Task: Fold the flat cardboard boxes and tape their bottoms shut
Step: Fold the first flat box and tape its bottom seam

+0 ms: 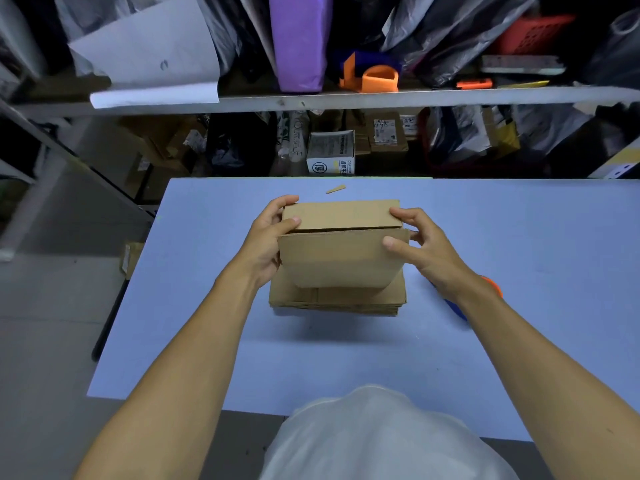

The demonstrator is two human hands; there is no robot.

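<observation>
The left hand [266, 239] gripped the left end of the cardboard box [341, 242], thumb laid across the upper face and fingers curled round the far corner. The right hand [420, 245] held the opposite end, its thumb pressing the near flap [341, 258] while the fingers hooked over the far flap [341, 214] and the right edge. Both hands were thus closed on the same box, one at each end, and neither was plainly nearer to it than the other.

The box was held just above the stack of flat boxes [337, 299], which lay on the blue bench [519, 237] directly in front of the person. Its long axis ran left to right, straight across between the two hands, so the seam [346, 229] where the two flaps met also ran from hand to hand. That seam faced upward toward the camera and looked nearly closed, with the near flap's right end standing slightly proud.

Judging from this, the bottom was folded but not yet taped. An orange and blue object [460, 304], possibly a tape dispenser, lay on the bench, mostly hidden under the right forearm, so the right hand seemed better placed to reach it. A small cardboard scrap [336, 189] lay beyond the box.
</observation>
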